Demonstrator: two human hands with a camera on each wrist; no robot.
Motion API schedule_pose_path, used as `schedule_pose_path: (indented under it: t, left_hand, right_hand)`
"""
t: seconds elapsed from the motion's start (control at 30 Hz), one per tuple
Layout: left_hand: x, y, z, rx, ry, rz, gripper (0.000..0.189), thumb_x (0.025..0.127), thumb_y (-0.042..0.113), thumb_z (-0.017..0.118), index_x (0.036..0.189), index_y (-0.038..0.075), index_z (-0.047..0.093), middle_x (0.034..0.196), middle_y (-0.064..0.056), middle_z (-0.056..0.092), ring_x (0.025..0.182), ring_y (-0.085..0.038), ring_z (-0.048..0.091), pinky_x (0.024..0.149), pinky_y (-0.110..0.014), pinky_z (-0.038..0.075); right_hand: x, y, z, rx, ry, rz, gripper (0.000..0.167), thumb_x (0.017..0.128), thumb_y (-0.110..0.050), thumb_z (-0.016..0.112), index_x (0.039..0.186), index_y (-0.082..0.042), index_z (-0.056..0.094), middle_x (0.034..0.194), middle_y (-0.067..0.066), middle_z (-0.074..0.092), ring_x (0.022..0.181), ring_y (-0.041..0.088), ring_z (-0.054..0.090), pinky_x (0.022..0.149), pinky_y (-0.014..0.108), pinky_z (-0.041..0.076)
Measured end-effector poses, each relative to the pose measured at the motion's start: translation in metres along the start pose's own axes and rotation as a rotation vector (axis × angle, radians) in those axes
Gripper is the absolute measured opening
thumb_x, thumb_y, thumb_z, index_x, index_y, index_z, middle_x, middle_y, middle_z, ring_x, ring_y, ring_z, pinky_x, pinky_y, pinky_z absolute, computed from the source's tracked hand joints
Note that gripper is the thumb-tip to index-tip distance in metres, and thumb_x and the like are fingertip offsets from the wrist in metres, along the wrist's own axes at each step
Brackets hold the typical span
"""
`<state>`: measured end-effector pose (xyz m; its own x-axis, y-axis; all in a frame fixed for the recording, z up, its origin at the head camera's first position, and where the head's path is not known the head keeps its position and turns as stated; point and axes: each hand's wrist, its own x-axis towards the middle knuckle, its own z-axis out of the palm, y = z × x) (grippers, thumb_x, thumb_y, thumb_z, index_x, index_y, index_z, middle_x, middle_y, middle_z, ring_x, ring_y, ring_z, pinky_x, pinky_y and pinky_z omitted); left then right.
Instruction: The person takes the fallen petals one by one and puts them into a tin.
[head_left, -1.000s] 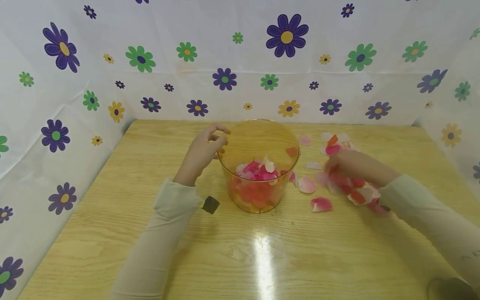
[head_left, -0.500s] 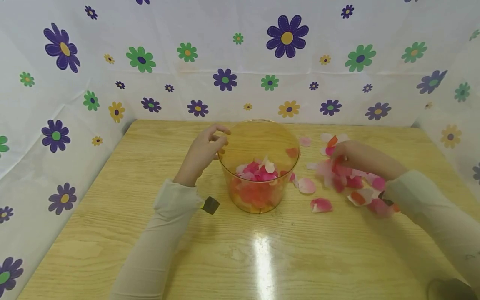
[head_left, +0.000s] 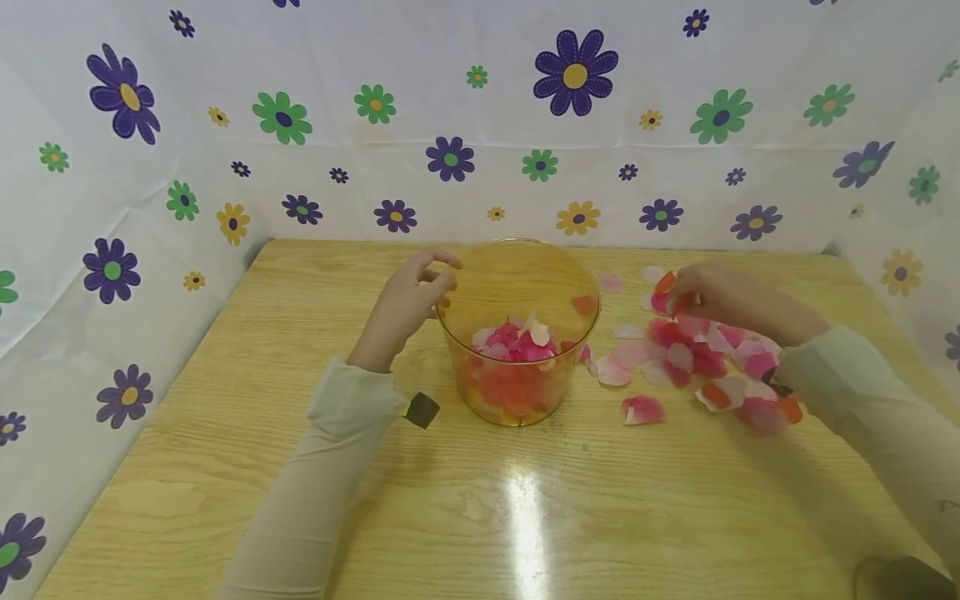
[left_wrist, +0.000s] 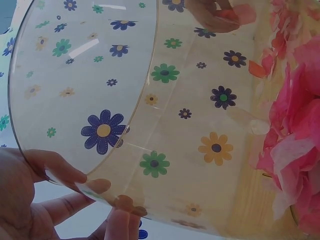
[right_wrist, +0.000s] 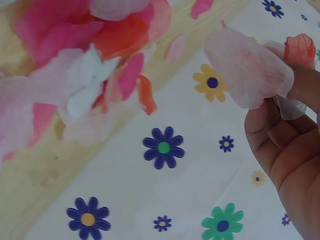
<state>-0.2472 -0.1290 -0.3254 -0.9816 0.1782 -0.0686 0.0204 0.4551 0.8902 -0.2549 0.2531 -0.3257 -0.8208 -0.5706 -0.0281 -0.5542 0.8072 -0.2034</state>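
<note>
Far L: a white sheet printed w/ purple, green & yellow flowers (head_left: 495,108), hung behind & along both sides of the light yellow wood-grain desk (head_left: 255,392). Next, L arm in a pale long sleeve (head_left: 300,492), small dark square piece (head_left: 422,410) sticking out by the cuff. L hand (head_left: 397,308) is at the L side of a round, clear amber plastic tub (head_left: 510,283); L grip narrow, fingers bent, holding tub at rim & upper wall (L wrist cam). Tub's upright, approx. mid desk, nearer the back edge. In its btm: a heap of pink, white & red petals (head_left: 517,342). Just R of tub, on desk: loose thin pink, red & white petals (head_left: 693,358), a few singles nearest the tub, thicker pile farther R. R hand (head_left: 716,296) is above the far part of that pile, w/ R grip pinching a thin pale-pink petal (right_wrist: 245,70) & a small red petal (right_wrist: 300,47) betw. thumb & fingers, clear of the desk in R wrist cam. Then R arm's pale sleeve (head_left: 870,417), coming in from the R. Btm R corner: dark rounded thing (head_left: 903,579), cut off by frame edge, can't tell what.
</note>
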Motion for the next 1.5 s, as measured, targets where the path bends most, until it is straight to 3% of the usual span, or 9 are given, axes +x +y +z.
schedule_pose_path:
  t: [0.23,0.47,0.67,0.8,0.97,1.17,1.33,1.5]
  left_hand:
    - [0.000,0.000,0.000,-0.008,-0.003,0.001,0.031,0.096,0.021,0.044,0.125,0.013,0.052,0.118,-0.019,0.057,0.095,-0.032,0.057,0.080,-0.036,0.050]
    - [0.001,0.000,0.002,-0.025,-0.003,0.002,0.031,0.096,0.021,0.044,0.125,0.012,0.052,0.116,-0.018,0.057,0.096,-0.034,0.056,0.080,-0.035,0.050]
    - [0.002,0.001,0.004,-0.022,-0.006,0.005,0.030,0.095,0.020,0.045,0.123,0.015,0.053,0.115,-0.016,0.058,0.092,-0.031,0.056,0.076,-0.033,0.050]
    - [0.004,0.001,0.005,-0.018,-0.007,0.003,0.031,0.095,0.020,0.045,0.124,0.014,0.053,0.117,-0.018,0.058,0.088,-0.028,0.056,0.075,-0.032,0.050]
    - [0.004,0.001,0.005,-0.013,-0.004,0.011,0.030,0.095,0.020,0.045,0.123,0.014,0.053,0.115,-0.018,0.059,0.085,-0.024,0.055,0.075,-0.033,0.050]
    - [0.001,0.002,0.004,-0.007,-0.002,0.010,0.030,0.095,0.020,0.045,0.123,0.015,0.053,0.114,-0.015,0.059,0.085,-0.024,0.054,0.075,-0.033,0.050]
    - [0.001,0.002,0.003,-0.014,-0.003,-0.001,0.032,0.095,0.021,0.044,0.125,0.013,0.052,0.117,-0.017,0.059,0.087,-0.025,0.055,0.076,-0.032,0.049]
    - [-0.001,0.001,0.001,-0.024,0.005,-0.014,0.030,0.096,0.021,0.044,0.124,0.015,0.052,0.119,-0.018,0.058,0.092,-0.028,0.056,0.079,-0.034,0.049]
  right_hand:
    - [0.023,-0.020,-0.035,-0.054,0.102,-0.097,0.014,0.074,0.005,0.072,0.083,-0.005,0.072,0.082,0.006,0.070,0.071,0.015,0.060,0.066,0.030,0.054]
    - [0.058,-0.074,-0.081,-0.085,0.104,-0.242,0.012,0.079,0.003,0.069,0.086,-0.006,0.072,0.085,0.007,0.069,0.074,0.016,0.059,0.071,0.032,0.055]
    - [0.086,-0.117,-0.085,-0.055,0.091,-0.383,0.007,0.081,0.000,0.068,0.086,-0.006,0.071,0.087,0.007,0.069,0.078,0.018,0.061,0.074,0.032,0.055]
    - [0.096,-0.132,-0.073,-0.046,0.007,-0.419,0.009,0.081,-0.003,0.069,0.090,-0.006,0.071,0.090,0.007,0.070,0.083,0.019,0.064,0.079,0.033,0.055]
    - [0.096,-0.133,-0.060,-0.062,-0.081,-0.409,0.013,0.081,-0.005,0.071,0.094,-0.006,0.069,0.094,0.007,0.070,0.085,0.020,0.063,0.081,0.033,0.054]
    - [0.091,-0.124,-0.051,-0.062,-0.080,-0.388,0.012,0.081,-0.006,0.070,0.093,-0.007,0.069,0.094,0.006,0.070,0.085,0.020,0.063,0.081,0.034,0.053]
    - [0.079,-0.110,-0.046,-0.047,-0.019,-0.344,0.011,0.082,-0.004,0.069,0.093,-0.006,0.069,0.093,0.006,0.069,0.086,0.021,0.062,0.082,0.037,0.052]
    - [0.057,-0.091,-0.042,0.015,0.117,-0.315,0.015,0.081,-0.001,0.069,0.095,-0.005,0.068,0.096,0.007,0.067,0.089,0.021,0.062,0.081,0.039,0.053]
